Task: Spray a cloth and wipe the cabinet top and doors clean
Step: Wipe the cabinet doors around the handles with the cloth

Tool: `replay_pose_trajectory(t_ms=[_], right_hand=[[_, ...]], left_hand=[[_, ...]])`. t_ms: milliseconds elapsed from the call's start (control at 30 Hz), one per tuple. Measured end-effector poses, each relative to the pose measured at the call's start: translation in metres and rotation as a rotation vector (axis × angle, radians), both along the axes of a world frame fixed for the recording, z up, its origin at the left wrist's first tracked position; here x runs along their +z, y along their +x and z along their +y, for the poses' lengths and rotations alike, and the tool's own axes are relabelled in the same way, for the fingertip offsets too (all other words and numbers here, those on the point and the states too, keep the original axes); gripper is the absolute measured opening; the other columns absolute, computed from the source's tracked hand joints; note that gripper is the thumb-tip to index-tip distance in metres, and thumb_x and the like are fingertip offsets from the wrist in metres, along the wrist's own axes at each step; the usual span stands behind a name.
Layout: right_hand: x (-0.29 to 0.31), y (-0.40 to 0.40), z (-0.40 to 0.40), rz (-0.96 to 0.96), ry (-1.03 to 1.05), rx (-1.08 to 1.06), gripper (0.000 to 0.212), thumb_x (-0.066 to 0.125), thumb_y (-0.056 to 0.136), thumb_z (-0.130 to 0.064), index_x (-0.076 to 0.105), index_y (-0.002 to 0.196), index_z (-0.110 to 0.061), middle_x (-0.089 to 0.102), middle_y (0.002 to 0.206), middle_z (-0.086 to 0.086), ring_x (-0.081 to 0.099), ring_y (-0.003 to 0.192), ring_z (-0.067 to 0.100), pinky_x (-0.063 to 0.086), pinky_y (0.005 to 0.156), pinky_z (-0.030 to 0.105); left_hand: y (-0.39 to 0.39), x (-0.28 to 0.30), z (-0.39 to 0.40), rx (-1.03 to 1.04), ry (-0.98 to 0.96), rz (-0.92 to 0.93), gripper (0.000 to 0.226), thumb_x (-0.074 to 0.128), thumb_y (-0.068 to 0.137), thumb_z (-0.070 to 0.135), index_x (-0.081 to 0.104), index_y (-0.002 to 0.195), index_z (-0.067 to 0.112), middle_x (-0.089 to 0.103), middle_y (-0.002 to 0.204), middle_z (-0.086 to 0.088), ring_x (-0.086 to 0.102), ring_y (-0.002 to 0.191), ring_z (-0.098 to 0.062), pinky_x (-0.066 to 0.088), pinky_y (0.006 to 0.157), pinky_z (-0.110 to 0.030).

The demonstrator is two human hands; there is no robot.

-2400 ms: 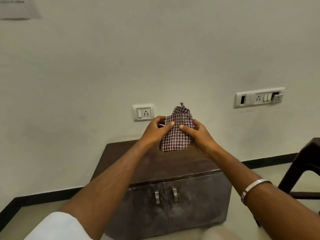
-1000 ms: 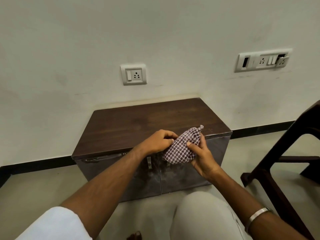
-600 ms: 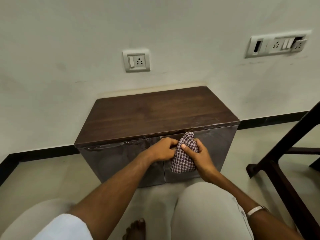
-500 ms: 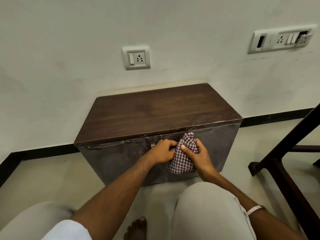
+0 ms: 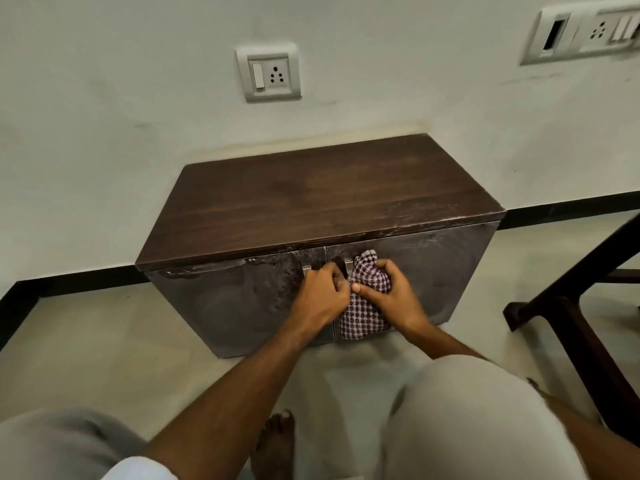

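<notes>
We see both hands pinching the checked cloth (image 5: 363, 306) against the cabinet doors (image 5: 429, 271). The left hand (image 5: 322, 296) grips its 9 o'clock edge; the right hand (image 5: 391, 296) curls round its 3 o'clock side.

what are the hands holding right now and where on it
Both hands grip the folded purple-and-white checked cloth in front of the cabinet doors: the right hand is curled round its upper part, the left hand pinches its left edge. The lower part hangs free.
</notes>
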State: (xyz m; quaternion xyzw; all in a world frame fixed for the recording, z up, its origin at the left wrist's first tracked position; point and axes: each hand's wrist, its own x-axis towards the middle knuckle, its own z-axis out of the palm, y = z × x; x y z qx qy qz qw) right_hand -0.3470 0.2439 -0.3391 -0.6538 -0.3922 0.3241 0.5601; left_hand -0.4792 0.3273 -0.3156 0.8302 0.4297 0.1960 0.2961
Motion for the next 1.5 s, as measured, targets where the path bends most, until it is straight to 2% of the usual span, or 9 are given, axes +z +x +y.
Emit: replay_pose_trajectory(t_ms=[200, 300, 367, 567, 800, 933, 1100, 1300, 1500], right_hand=[[0.023, 0.023, 0.0, -0.148, -0.115, 0.215, 0.057, 0.081, 0.073, -0.023, 0.045, 0.116, -0.021, 0.057, 0.108, -0.013, 0.058, 0.094, -0.005, 0.051, 0.076, 0.012], [0.028, 0.036, 0.0, -0.217, -0.204, 0.272, 0.063, 0.081, 0.072, -0.029, 0.042, 0.121, -0.022, 0.054, 0.115, -0.008, 0.056, 0.103, 0.005, 0.048, 0.082, 0.018], [0.027, 0.036, 0.001, -0.256, -0.227, 0.279, 0.063, 0.081, 0.072, -0.031, 0.042, 0.12, -0.024, 0.054, 0.115, -0.007, 0.055, 0.106, 0.01, 0.048, 0.084, 0.022], [0.011, 0.01, 0.005, -0.247, -0.124, 0.127, 0.051, 0.077, 0.079, -0.028, 0.046, 0.119, -0.019, 0.057, 0.11, -0.008, 0.056, 0.105, 0.01, 0.048, 0.092, 0.029], [-0.002, -0.021, 0.007, -0.156, 0.036, -0.117, 0.035, 0.07, 0.084, -0.033, 0.053, 0.114, -0.027, 0.063, 0.104, -0.011, 0.059, 0.095, 0.0, 0.047, 0.082, 0.018], [0.002, -0.033, 0.017, -0.191, 0.116, -0.218, 0.028, 0.069, 0.085, -0.033, 0.056, 0.107, -0.022, 0.065, 0.099, -0.006, 0.062, 0.093, 0.005, 0.051, 0.08, 0.023], [-0.008, -0.049, 0.018, -0.202, 0.07, -0.304, 0.026, 0.067, 0.087, -0.033, 0.05, 0.101, -0.019, 0.062, 0.096, 0.001, 0.061, 0.09, 0.014, 0.054, 0.078, 0.034], [-0.022, -0.059, 0.009, -0.141, 0.035, -0.317, 0.028, 0.066, 0.088, -0.027, 0.048, 0.105, -0.015, 0.06, 0.101, 0.005, 0.059, 0.095, 0.019, 0.053, 0.083, 0.045], [-0.013, -0.059, 0.019, -0.172, 0.111, -0.384, 0.028, 0.067, 0.087, -0.033, 0.051, 0.105, -0.019, 0.061, 0.099, 0.0, 0.059, 0.091, 0.011, 0.054, 0.08, 0.033]], left_hand=[[-0.003, -0.015, 0.0, -0.032, -0.055, -0.123, 0.028, 0.048, 0.092, 0.015, 0.069, 0.111, 0.013, 0.07, 0.101, 0.001, 0.058, 0.074, 0.0, 0.042, 0.06, -0.001], [-0.005, -0.02, 0.003, -0.047, -0.067, -0.22, 0.03, 0.049, 0.09, 0.007, 0.07, 0.111, 0.009, 0.073, 0.105, -0.004, 0.067, 0.09, -0.012, 0.055, 0.083, -0.026], [-0.005, -0.023, 0.001, -0.041, -0.037, -0.286, 0.031, 0.049, 0.087, 0.005, 0.071, 0.109, 0.004, 0.072, 0.105, -0.009, 0.067, 0.095, -0.017, 0.054, 0.089, -0.033], [-0.002, -0.025, -0.004, -0.016, 0.064, -0.375, 0.038, 0.044, 0.076, 0.011, 0.072, 0.099, -0.003, 0.071, 0.098, -0.012, 0.059, 0.085, -0.01, 0.04, 0.076, -0.002], [-0.001, -0.027, -0.007, -0.013, 0.078, -0.426, 0.036, 0.043, 0.078, 0.012, 0.071, 0.093, -0.004, 0.07, 0.091, -0.014, 0.062, 0.08, -0.017, 0.046, 0.072, -0.019], [-0.002, -0.027, -0.007, -0.028, 0.061, -0.448, 0.033, 0.042, 0.082, 0.012, 0.07, 0.092, -0.002, 0.069, 0.089, -0.011, 0.06, 0.079, -0.014, 0.044, 0.071, -0.013], [-0.001, -0.032, -0.005, 0.013, 0.034, -0.439, 0.033, 0.042, 0.087, 0.017, 0.067, 0.085, -0.004, 0.068, 0.084, -0.012, 0.06, 0.076, -0.019, 0.045, 0.067, -0.026], [0.0, -0.031, -0.005, 0.018, 0.012, -0.413, 0.039, 0.042, 0.083, 0.02, 0.071, 0.1, 0.0, 0.069, 0.097, -0.005, 0.059, 0.086, -0.01, 0.038, 0.075, 0.0], [-0.001, -0.028, -0.004, 0.004, -0.015, -0.443, 0.032, 0.042, 0.085, 0.018, 0.069, 0.096, 0.006, 0.066, 0.085, 0.004, 0.059, 0.076, -0.007, 0.041, 0.066, -0.006]])
